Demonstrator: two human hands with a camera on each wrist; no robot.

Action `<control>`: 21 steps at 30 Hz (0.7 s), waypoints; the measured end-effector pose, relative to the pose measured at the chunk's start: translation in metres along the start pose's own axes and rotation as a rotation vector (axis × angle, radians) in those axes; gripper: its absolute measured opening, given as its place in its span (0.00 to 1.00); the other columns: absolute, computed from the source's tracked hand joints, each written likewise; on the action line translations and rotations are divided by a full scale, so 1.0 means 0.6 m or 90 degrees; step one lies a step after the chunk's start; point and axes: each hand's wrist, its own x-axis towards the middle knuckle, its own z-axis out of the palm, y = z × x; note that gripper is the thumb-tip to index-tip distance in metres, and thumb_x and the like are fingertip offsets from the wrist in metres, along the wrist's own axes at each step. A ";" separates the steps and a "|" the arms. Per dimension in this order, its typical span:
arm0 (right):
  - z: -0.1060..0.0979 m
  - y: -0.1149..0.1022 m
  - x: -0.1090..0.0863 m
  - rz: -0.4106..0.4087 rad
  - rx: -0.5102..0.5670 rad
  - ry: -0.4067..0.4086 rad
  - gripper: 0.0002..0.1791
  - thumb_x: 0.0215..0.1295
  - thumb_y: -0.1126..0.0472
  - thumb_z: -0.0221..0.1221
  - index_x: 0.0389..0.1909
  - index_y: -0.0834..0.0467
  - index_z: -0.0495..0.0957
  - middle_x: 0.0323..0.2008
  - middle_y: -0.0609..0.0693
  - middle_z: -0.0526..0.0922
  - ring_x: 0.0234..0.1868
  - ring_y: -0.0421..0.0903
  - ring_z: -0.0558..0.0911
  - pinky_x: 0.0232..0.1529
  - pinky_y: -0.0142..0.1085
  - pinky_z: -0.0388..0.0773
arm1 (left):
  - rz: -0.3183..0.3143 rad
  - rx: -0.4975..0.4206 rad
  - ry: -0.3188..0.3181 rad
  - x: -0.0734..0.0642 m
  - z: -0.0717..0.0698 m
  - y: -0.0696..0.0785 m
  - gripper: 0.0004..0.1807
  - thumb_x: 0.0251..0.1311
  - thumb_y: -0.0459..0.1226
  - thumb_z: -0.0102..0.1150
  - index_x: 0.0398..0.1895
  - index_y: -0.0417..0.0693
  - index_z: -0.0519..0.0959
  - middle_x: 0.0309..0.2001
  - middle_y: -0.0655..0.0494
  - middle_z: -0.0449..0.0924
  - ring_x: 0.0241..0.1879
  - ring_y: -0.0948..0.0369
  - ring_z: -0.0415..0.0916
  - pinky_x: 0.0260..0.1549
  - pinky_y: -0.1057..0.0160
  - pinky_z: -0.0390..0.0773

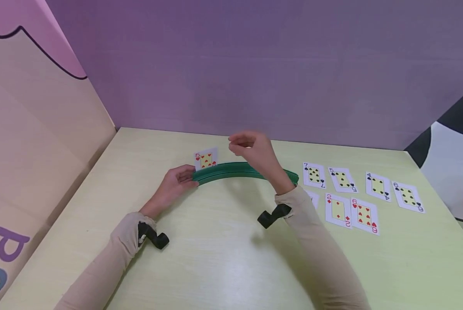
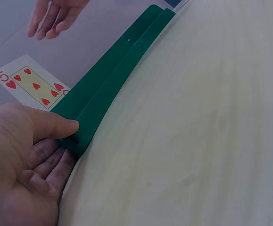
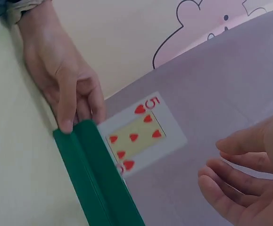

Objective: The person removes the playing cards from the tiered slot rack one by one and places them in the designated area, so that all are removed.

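A curved green card holder [image 1: 229, 169] stands on the table with one playing card, a 5 of hearts [image 1: 206, 159], upright in its slot near the left end. My left hand [image 1: 174, 186] pinches that left end; in the left wrist view the thumb lies on the front and the fingers are behind and below. My right hand [image 1: 254, 151] hovers above the middle of the holder, its fingers loosely bent and holding nothing. In the right wrist view the right hand [image 3: 252, 174] is apart from the card. My right forearm covers part of the holder's right end.
To the right lie several face-up cards, among them a black 7 [image 1: 314, 175], a black 5 [image 1: 342, 179], a black 4 [image 1: 378, 186], a 2 of diamonds [image 1: 337, 210] and a 6 of hearts [image 1: 365, 215]. A purple wall [image 1: 254, 77] rises behind the table.
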 end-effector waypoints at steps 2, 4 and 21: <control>0.014 0.001 0.004 0.004 -0.025 -0.003 0.13 0.67 0.63 0.64 0.50 0.60 0.82 0.45 0.55 0.86 0.46 0.50 0.82 0.46 0.41 0.85 | 0.001 0.001 0.001 -0.001 0.001 0.000 0.24 0.61 0.26 0.63 0.61 0.32 0.72 0.57 0.36 0.78 0.58 0.47 0.77 0.60 0.59 0.77; 0.027 0.006 0.005 0.013 -0.057 -0.023 0.14 0.68 0.62 0.64 0.52 0.59 0.81 0.47 0.54 0.85 0.49 0.49 0.81 0.49 0.41 0.84 | -0.009 -0.002 0.001 -0.002 0.002 0.002 0.24 0.61 0.26 0.63 0.61 0.34 0.73 0.57 0.37 0.79 0.58 0.48 0.77 0.59 0.59 0.78; 0.075 0.040 0.007 -0.003 -0.083 -0.059 0.09 0.71 0.63 0.59 0.45 0.62 0.83 0.46 0.55 0.86 0.48 0.50 0.83 0.51 0.41 0.84 | -0.018 0.008 -0.002 -0.010 -0.007 0.020 0.25 0.61 0.25 0.62 0.62 0.34 0.72 0.58 0.37 0.78 0.59 0.47 0.77 0.59 0.58 0.78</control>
